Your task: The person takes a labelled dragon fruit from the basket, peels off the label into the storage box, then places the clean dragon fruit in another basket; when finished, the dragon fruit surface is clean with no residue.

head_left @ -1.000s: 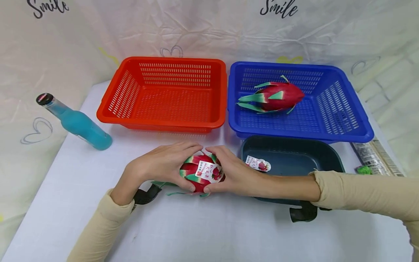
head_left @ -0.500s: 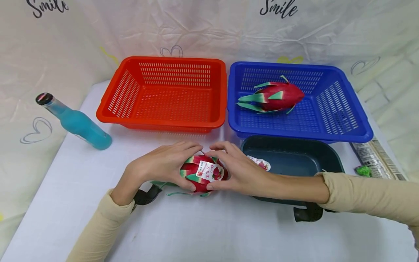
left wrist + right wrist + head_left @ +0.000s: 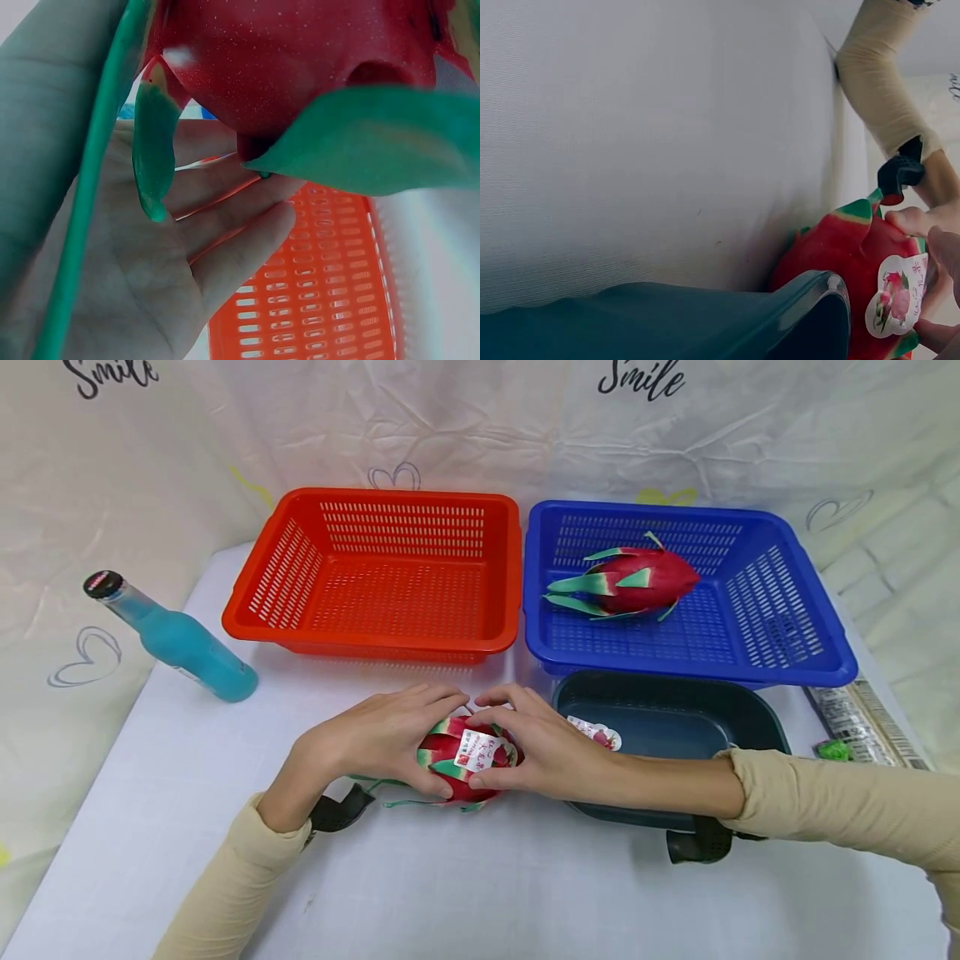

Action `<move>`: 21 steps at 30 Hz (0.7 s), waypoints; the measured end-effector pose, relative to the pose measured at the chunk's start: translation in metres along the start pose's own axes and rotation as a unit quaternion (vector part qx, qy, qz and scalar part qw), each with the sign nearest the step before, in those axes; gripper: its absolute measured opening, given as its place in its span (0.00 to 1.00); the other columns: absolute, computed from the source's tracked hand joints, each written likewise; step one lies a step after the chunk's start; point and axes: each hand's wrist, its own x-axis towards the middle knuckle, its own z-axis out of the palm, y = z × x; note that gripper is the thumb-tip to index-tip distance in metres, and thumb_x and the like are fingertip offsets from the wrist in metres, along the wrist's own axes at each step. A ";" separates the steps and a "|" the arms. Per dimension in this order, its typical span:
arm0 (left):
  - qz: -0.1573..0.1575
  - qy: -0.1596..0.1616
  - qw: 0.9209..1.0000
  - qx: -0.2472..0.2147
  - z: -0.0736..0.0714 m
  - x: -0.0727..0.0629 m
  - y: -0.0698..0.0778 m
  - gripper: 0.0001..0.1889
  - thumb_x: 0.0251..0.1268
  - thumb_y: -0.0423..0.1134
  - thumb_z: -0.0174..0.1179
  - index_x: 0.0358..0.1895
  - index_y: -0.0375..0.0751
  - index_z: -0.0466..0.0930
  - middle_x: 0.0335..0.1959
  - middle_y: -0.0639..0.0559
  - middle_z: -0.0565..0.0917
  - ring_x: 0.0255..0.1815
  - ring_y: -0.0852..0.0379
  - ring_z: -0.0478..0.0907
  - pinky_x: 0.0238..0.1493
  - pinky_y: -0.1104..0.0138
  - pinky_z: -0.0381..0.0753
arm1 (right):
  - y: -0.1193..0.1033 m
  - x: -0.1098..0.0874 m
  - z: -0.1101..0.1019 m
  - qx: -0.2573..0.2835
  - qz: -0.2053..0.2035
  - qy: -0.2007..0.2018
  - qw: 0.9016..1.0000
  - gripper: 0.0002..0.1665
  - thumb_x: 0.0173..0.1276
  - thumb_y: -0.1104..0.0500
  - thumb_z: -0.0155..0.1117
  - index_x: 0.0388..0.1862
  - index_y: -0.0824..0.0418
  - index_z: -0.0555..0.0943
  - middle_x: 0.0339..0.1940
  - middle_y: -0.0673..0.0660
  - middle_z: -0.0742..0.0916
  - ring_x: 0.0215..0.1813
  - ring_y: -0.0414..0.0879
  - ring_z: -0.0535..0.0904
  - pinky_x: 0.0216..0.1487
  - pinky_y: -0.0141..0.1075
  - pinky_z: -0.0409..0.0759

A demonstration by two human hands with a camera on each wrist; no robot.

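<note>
A red dragon fruit (image 3: 442, 747) with green leaf tips lies on the white cloth in the head view. My left hand (image 3: 378, 735) grips its left side, thumb near me and fingers over the far side; the left wrist view shows those fingers behind the red body (image 3: 262, 52). On top sits a white label (image 3: 477, 750) with a fruit picture. My right hand (image 3: 551, 747) holds the right end between curved fingers and thumb, the thumb lying against the label's lower edge. In the right wrist view the label (image 3: 892, 300) lies on the fruit beside fingertips.
A red basket (image 3: 405, 647) stands behind the hands. Right of it, a blue basket (image 3: 690, 664) holds another dragon fruit (image 3: 648, 581). A dark tray (image 3: 667, 718) with a loose label (image 3: 596, 732) sits under my right forearm. A blue bottle (image 3: 187, 647) stands left; silver packaging (image 3: 862, 718) lies right.
My right hand shifts slightly right along the fruit, then a little back left, its thumb moving onto the label's lower edge. The left hand keeps its grip nearly still.
</note>
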 end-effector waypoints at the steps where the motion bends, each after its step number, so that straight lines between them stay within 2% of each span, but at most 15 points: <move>1: 0.000 0.001 1.000 0.000 0.000 0.000 0.000 0.47 0.43 0.63 0.71 0.69 0.48 0.66 0.63 0.56 0.72 0.61 0.62 0.68 0.52 0.66 0.81 | 0.000 0.000 0.000 0.000 0.000 0.000 1.000 0.33 0.55 0.44 0.74 0.60 0.49 0.77 0.65 0.53 0.73 0.65 0.46 0.67 0.57 0.43 0.80; 7: 0.002 0.004 1.000 0.002 0.000 0.000 0.002 0.46 0.43 0.63 0.71 0.68 0.48 0.67 0.62 0.56 0.73 0.61 0.62 0.68 0.51 0.66 0.81 | 0.000 0.000 0.000 0.007 -0.009 0.005 1.000 0.28 0.57 0.45 0.73 0.56 0.48 0.80 0.64 0.52 0.74 0.64 0.46 0.68 0.55 0.41 0.81; 16: 0.009 0.010 1.000 0.010 0.000 0.000 0.003 0.43 0.43 0.63 0.71 0.64 0.50 0.68 0.57 0.60 0.73 0.57 0.64 0.69 0.48 0.68 0.80 | 0.004 0.003 -0.003 0.039 -0.041 0.027 0.998 0.15 0.61 0.55 0.70 0.48 0.53 0.85 0.60 0.56 0.78 0.62 0.50 0.71 0.50 0.39 0.84; 21: 0.005 0.005 1.000 0.009 0.000 0.000 0.004 0.44 0.43 0.63 0.71 0.66 0.50 0.67 0.58 0.59 0.72 0.58 0.64 0.68 0.48 0.68 0.80 | 0.007 0.005 -0.002 0.064 -0.029 0.027 0.997 0.12 0.63 0.57 0.68 0.46 0.53 0.86 0.59 0.55 0.79 0.63 0.50 0.72 0.51 0.39 0.84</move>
